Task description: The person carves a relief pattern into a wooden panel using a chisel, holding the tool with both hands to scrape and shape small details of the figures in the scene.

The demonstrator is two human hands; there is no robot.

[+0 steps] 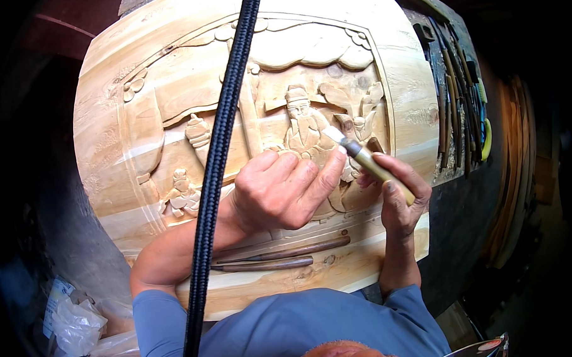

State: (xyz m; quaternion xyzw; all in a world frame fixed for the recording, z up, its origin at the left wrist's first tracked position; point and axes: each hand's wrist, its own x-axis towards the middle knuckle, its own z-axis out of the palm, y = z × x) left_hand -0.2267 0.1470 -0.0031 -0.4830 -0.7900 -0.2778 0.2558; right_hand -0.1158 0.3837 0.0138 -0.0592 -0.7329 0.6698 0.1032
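My right hand (396, 190) gripping a chisel (368, 163), my left hand (280, 191) steadying its blade, fingers curled, resting on the carved wooden panel (170, 107).

Single head-worn fisheye view, looking steeply down and close onto the pale carved wooden relief panel (169, 88), which fills most of the picture. Wearer's blue-sleeved forearms enter from the lower edge below the panel. Black braided cord (219, 155) hangs very near the lens, crossing the panel left of centre. Edges bend toward the rim.
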